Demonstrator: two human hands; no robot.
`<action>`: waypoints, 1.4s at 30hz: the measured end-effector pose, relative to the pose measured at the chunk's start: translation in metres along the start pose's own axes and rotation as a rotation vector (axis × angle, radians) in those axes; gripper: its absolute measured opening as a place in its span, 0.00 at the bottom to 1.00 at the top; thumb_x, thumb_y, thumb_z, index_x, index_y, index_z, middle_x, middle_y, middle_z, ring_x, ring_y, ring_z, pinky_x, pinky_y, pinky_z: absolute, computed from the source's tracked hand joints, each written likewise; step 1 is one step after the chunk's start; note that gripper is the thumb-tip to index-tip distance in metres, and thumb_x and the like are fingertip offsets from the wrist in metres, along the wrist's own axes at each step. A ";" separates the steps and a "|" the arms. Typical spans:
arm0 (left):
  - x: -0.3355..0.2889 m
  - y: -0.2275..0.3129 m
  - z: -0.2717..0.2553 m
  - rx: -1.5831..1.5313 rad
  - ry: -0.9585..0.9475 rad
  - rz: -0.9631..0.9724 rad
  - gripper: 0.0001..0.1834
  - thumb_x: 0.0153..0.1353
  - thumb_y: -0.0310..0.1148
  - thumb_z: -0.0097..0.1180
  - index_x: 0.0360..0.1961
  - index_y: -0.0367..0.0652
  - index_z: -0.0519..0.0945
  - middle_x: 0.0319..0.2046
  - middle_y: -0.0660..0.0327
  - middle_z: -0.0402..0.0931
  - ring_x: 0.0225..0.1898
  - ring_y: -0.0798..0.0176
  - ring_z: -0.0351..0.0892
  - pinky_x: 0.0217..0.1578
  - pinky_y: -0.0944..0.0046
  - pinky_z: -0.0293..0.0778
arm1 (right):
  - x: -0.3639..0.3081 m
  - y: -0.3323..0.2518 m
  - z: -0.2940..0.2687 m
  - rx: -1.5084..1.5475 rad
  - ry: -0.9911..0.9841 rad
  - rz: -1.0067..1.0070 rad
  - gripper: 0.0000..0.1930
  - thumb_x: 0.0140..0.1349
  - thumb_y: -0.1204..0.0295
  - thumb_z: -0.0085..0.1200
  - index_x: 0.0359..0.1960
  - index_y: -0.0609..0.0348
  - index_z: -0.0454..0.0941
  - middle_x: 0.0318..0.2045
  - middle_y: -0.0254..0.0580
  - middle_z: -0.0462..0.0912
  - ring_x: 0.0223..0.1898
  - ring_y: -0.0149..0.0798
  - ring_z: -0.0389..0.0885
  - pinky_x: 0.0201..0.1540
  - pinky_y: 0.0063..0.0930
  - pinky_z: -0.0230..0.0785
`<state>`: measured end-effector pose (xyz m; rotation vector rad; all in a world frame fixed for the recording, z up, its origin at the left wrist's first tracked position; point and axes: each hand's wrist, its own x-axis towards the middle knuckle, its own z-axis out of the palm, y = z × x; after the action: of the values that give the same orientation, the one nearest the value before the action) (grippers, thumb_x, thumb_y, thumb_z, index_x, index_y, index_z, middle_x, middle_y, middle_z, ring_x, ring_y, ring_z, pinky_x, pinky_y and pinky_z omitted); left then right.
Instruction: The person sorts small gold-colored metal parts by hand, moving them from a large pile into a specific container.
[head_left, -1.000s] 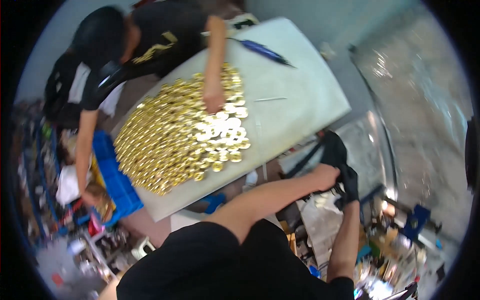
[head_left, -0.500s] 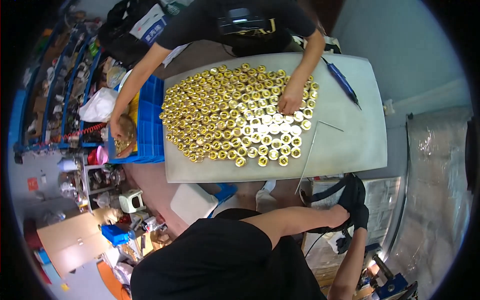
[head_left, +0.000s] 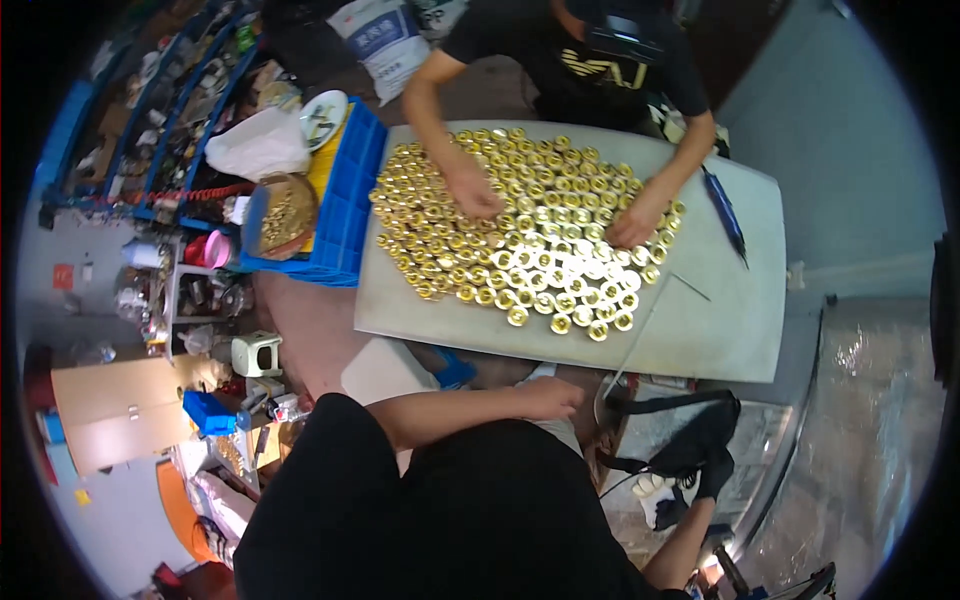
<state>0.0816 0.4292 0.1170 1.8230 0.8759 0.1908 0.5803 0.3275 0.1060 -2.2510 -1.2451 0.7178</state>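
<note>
My left hand (head_left: pixel 552 398) is bare and hovers near the table's front edge, fingers curled in, with nothing showing in it. My right hand (head_left: pixel 714 474) wears a black glove and grips a black bag (head_left: pixel 685 440) with a long strap, to the right below the table; its fingertips are partly lost against the dark cloth. Many gold-coloured round metal parts (head_left: pixel 470 275) stand upright in packed rows on the grey table (head_left: pixel 440 318). Across the table, a co-worker's two hands (head_left: pixel 635 222) reach in among these parts.
A thin bent metal rod (head_left: pixel 640 340) overhangs the table's front edge. A blue corded power tool (head_left: pixel 725 215) lies at the right. Blue crates (head_left: pixel 350 215) with a tub of small brass pieces (head_left: pixel 288 215) adjoin the left side. A white stool (head_left: pixel 385 370) stands in front.
My left hand has come away from the black bag and moved left. My right hand stays at the bag, lower down. The co-worker's one hand has gone from the tub to the gold parts.
</note>
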 end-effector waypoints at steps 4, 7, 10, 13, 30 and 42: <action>-0.115 -0.078 -0.047 0.010 0.348 -0.289 0.12 0.64 0.41 0.59 0.44 0.46 0.79 0.36 0.54 0.82 0.36 0.49 0.83 0.39 0.53 0.79 | -0.003 0.035 -0.021 0.101 0.123 0.010 0.17 0.65 0.64 0.57 0.34 0.71 0.83 0.25 0.46 0.84 0.27 0.33 0.75 0.30 0.37 0.70; -0.205 -0.127 -0.074 -0.467 0.618 -0.554 0.12 0.69 0.40 0.56 0.43 0.42 0.80 0.34 0.59 0.83 0.30 0.60 0.84 0.33 0.62 0.80 | -0.003 0.025 -0.028 0.042 0.176 -0.131 0.18 0.66 0.61 0.58 0.34 0.70 0.83 0.25 0.45 0.83 0.25 0.32 0.74 0.26 0.35 0.68; -0.269 -0.156 -0.116 -0.813 1.054 -0.488 0.11 0.70 0.39 0.54 0.39 0.41 0.80 0.29 0.62 0.81 0.27 0.65 0.83 0.29 0.66 0.81 | -0.018 0.023 -0.048 0.037 0.231 -0.209 0.18 0.68 0.61 0.56 0.35 0.71 0.83 0.25 0.46 0.83 0.25 0.33 0.75 0.26 0.34 0.68; -0.346 -0.182 -0.168 -0.383 1.242 -0.441 0.18 0.69 0.47 0.55 0.39 0.40 0.80 0.30 0.60 0.80 0.30 0.62 0.84 0.32 0.62 0.85 | -0.055 -0.086 -0.056 0.001 0.199 -0.107 0.19 0.69 0.63 0.55 0.32 0.72 0.80 0.25 0.46 0.82 0.27 0.34 0.74 0.31 0.34 0.69; -0.424 -0.255 -0.384 -1.481 1.325 -0.314 0.22 0.73 0.32 0.42 0.66 0.40 0.64 0.60 0.46 0.72 0.54 0.38 0.78 0.48 0.33 0.82 | -0.259 -0.210 0.011 -0.138 0.238 -0.260 0.11 0.64 0.70 0.59 0.34 0.70 0.80 0.26 0.38 0.81 0.32 0.30 0.74 0.36 0.30 0.68; -0.470 -0.202 -0.318 -1.416 1.557 -0.289 0.19 0.74 0.30 0.42 0.63 0.36 0.68 0.55 0.45 0.77 0.48 0.40 0.83 0.38 0.42 0.88 | -0.259 -0.324 0.094 0.245 -0.301 -0.380 0.07 0.61 0.82 0.53 0.39 0.71 0.81 0.33 0.37 0.83 0.35 0.31 0.76 0.40 0.28 0.72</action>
<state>-0.5134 0.3998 0.2041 -0.0738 1.3683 1.6570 0.2019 0.2728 0.2922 -1.6867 -1.5714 1.0188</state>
